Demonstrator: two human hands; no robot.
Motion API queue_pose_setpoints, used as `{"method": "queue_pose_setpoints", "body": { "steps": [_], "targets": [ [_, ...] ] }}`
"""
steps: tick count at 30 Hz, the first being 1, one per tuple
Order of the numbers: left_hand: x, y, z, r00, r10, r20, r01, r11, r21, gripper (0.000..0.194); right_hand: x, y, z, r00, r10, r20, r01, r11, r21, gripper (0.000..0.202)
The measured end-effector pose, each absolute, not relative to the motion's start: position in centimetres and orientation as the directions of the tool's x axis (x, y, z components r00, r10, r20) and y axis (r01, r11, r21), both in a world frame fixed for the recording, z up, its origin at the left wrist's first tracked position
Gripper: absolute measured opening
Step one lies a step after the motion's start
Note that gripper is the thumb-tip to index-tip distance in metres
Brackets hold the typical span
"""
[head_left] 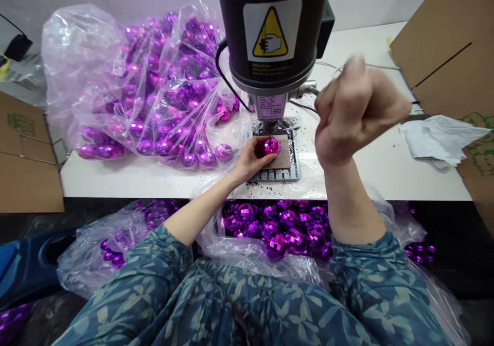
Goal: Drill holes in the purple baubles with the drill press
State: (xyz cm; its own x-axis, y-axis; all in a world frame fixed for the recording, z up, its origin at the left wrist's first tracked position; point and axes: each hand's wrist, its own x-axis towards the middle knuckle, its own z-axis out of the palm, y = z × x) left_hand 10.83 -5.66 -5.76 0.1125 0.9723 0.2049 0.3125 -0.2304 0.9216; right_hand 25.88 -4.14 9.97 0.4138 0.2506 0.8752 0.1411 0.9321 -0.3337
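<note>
Under the black drill press (276, 32), my left hand (250, 158) pinches a shiny magenta ball (272, 146) between thumb and fingers. The ball rests on a small brown board (284, 155) on the slotted metal base (294, 173). Directly above it is the press's chuck. My right hand (353, 109) is raised at the right of the press, its fingers curled beside the metal lever hub (307, 87). It is blurred, and whatever it may grip is hidden by the fingers.
A clear bag (154, 88) of purple balls fills the table's left. Another open bag of purple balls (283, 227) lies below the front edge. Cardboard boxes (451, 42) stand at both sides; a white cloth (436, 139) lies right. Dark shavings surround the base.
</note>
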Motion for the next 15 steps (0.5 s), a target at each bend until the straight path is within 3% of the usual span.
{"method": "queue_pose_setpoints", "body": {
  "steps": [5, 7, 9, 12, 15],
  "targets": [
    [10.5, -8.8, -3.9, -0.074, 0.970, 0.231, 0.352, -0.191, 0.916, 0.045, 25.9, -2.5, 14.6, 0.327, 0.469, 0.820, 0.101, 0.846, -0.524, 0.052],
    [10.6, -11.5, -2.5, -0.041, 0.971, 0.237, 0.366, -0.206, 0.908, 0.044, 26.0, -1.5, 15.0, 0.346, 0.525, 0.778, 0.120, 0.797, -0.592, 0.054],
    [11.3, -14.1, -1.3, 0.217, 0.945, 0.245, 0.323, -0.306, 0.896, 0.043, 26.0, -0.8, 15.0, 0.367, 0.550, 0.750, 0.126, 0.770, -0.626, 0.054],
    [13.6, -16.9, -1.2, 0.653, 0.704, 0.280, 0.192, -0.511, 0.838, 0.040, 25.8, -0.5, 15.0, 0.387, 0.568, 0.727, 0.111, 0.754, -0.648, 0.055],
    [17.1, -17.9, -3.0, 0.851, 0.493, 0.183, 0.212, -0.641, 0.738, 0.035, 25.7, -0.6, 15.2, 0.354, 0.622, 0.699, 0.109, 0.714, -0.691, 0.056]
  ]
}}
